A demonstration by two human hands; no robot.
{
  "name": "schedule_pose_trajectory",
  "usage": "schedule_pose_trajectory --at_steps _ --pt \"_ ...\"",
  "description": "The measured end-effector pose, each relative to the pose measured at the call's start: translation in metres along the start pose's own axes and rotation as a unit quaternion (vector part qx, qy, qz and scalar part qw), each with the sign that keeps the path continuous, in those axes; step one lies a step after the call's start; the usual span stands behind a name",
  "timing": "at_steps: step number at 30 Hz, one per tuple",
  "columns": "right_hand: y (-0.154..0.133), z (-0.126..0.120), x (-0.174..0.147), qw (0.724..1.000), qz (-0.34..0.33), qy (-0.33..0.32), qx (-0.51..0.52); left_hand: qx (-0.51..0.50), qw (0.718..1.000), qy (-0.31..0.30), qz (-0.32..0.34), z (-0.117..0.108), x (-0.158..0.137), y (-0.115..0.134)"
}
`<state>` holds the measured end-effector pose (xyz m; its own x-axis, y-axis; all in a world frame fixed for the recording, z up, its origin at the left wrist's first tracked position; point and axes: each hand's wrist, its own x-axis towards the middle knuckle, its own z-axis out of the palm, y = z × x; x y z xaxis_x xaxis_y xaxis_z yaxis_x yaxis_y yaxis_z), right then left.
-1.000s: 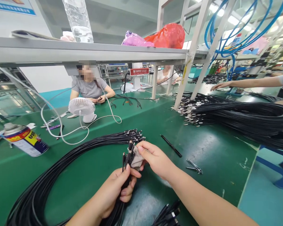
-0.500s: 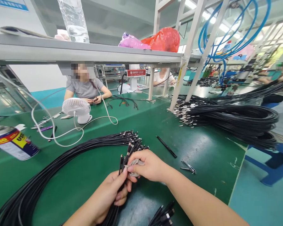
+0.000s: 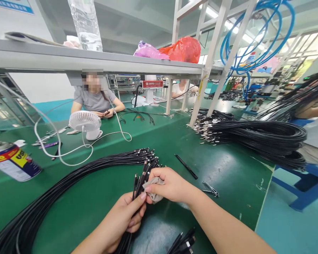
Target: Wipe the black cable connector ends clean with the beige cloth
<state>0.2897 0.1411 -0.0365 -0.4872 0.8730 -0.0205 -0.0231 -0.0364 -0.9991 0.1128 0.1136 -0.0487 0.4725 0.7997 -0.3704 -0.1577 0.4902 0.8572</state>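
Observation:
My left hand (image 3: 127, 215) is closed around a bunch of black USB cables (image 3: 124, 243), their plug ends standing up past my thumb. A crumpled grey cloth (image 3: 155, 190) is pinched in my right hand (image 3: 169, 183), right against the cables near my left thumb. Whether the cloth wraps a plug is hidden by my fingers. Behind my hands, a long curved bundle of black cables (image 3: 69, 176) lies on the green table (image 3: 95, 201), plugs toward the middle. More cable ends (image 3: 182, 243) show at the bottom edge.
A black pen (image 3: 186, 166) and nail clippers (image 3: 211, 189) lie to the right. At left stand a spray can (image 3: 14, 162) and a white fan (image 3: 85, 121) with its cord. A large cable pile (image 3: 254, 135) lies by the shelf posts. A co-worker (image 3: 95, 98) sits opposite.
My right hand has shifted slightly right, and more of the cloth shows. My left hand keeps its hold on the cables. At far right, a person's lifted cable bundle has moved and spread.

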Motion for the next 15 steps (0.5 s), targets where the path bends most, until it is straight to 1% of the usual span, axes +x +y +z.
schedule_pose_trajectory --at_steps 2,6,8,11,12,15 --pt "-0.0020 -0.0008 -0.0001 1.000 -0.009 0.004 -0.020 -0.005 1.000 0.006 0.004 -0.0009 0.0002 0.0012" --pt "0.0009 -0.0019 0.0023 0.989 -0.054 0.074 -0.115 0.001 1.000 0.005 0.001 -0.0038 0.0001 0.0005" --pt "0.0045 -0.0001 0.0034 0.991 -0.044 0.074 -0.104 0.015 1.000 -0.002 0.001 -0.0046 0.0002 -0.0012" --pt "0.0062 0.0039 0.0036 0.999 -0.014 0.030 -0.018 0.022 1.000 0.000 0.007 -0.0041 0.0005 -0.0028" --pt "0.0051 0.0046 0.0033 1.000 -0.012 0.021 -0.005 0.020 1.000 0.006 0.009 -0.0036 0.0005 -0.0029" --pt "0.0003 0.0030 0.0027 0.998 -0.027 0.037 -0.038 0.002 0.999 0.033 0.018 -0.0027 0.0003 -0.0020"
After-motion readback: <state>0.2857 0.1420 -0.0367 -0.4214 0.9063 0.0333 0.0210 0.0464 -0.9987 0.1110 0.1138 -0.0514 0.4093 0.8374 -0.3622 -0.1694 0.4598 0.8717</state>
